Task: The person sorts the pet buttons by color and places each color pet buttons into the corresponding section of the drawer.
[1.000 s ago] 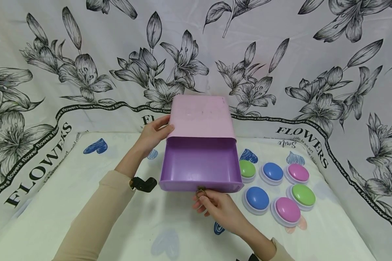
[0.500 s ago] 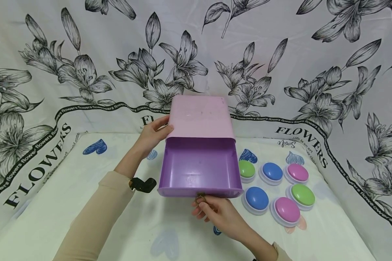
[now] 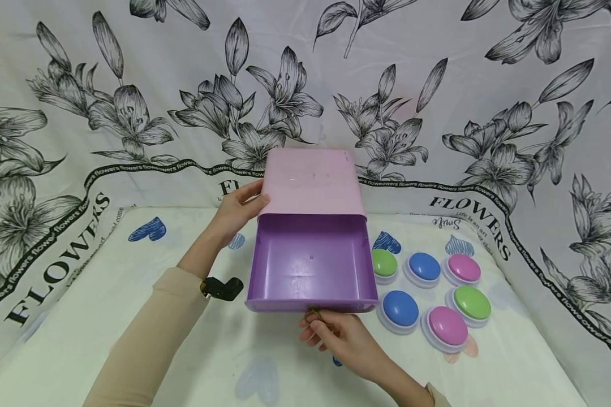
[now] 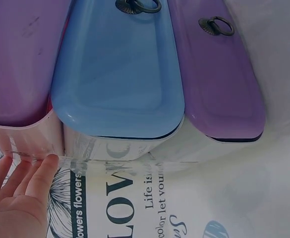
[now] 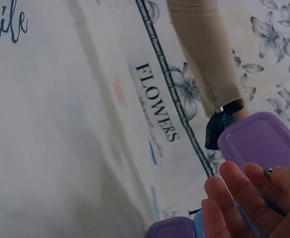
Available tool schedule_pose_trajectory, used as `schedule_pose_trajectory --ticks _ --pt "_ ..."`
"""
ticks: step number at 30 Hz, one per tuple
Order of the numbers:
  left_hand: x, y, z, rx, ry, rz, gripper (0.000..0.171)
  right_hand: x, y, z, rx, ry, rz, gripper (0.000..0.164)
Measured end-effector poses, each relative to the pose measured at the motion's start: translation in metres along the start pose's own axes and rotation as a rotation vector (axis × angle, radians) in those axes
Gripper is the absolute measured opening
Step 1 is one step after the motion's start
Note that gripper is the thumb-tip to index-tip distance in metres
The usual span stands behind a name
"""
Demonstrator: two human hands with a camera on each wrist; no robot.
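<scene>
A pink drawer cabinet (image 3: pixel 313 181) stands on the bed-like surface, its top purple drawer (image 3: pixel 300 282) pulled far out with nothing inside. On the cabinet's left side rests my left hand (image 3: pixel 239 212), and in the left wrist view its fingertips (image 4: pixel 48 163) touch the side wall with the fingers extended. My right hand (image 3: pixel 348 342) pinches the ring pull (image 3: pixel 313 316) at the drawer's front between thumb and index finger. Below it, a closed blue drawer (image 4: pixel 120 69) and a closed lower purple drawer (image 4: pixel 224 74) show in the left wrist view.
To the cabinet's right, several dome push buttons sit on pale bases, among them a green one (image 3: pixel 384 263), a blue one (image 3: pixel 400 308) and a pink one (image 3: pixel 448 326). Behind hangs a flower-printed cloth (image 3: pixel 193 73). White heart-printed fabric (image 3: pixel 193 350) covers the surface.
The top purple drawer has slid further out toward me, drawn by my right hand on the ring pull. My left hand has stayed on the cabinet's side.
</scene>
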State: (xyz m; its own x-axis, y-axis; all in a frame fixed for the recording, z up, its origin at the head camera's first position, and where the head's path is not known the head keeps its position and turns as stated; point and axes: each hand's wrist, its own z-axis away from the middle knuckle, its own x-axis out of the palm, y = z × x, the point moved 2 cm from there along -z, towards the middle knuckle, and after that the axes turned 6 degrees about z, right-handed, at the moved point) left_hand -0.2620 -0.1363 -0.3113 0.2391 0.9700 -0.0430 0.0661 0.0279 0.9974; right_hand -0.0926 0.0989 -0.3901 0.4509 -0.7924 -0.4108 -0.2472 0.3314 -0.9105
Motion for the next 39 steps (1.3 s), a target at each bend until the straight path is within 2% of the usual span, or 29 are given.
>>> schedule_pose_trajectory --ticks 7,11,27,34,39 --pt "-0.006 -0.016 -0.01 0.011 0.006 0.001 0.061 0.0 0.001 0.001 0.002 -0.001 -0.004 0.028" --pt "-0.006 -0.019 -0.011 0.021 0.008 -0.001 0.061 0.001 0.002 0.002 -0.003 -0.004 -0.009 0.027" --pt "-0.007 -0.018 -0.012 0.013 0.012 0.014 0.062 0.004 0.012 0.004 -0.022 -0.016 -0.019 0.026" --pt "-0.006 -0.019 -0.012 0.015 0.011 0.015 0.062 -0.004 0.024 0.012 0.009 -0.001 0.038 0.025" --pt "-0.002 -0.006 -0.003 0.007 0.008 0.013 0.06 -0.014 0.034 0.021 0.034 0.008 0.109 0.028"
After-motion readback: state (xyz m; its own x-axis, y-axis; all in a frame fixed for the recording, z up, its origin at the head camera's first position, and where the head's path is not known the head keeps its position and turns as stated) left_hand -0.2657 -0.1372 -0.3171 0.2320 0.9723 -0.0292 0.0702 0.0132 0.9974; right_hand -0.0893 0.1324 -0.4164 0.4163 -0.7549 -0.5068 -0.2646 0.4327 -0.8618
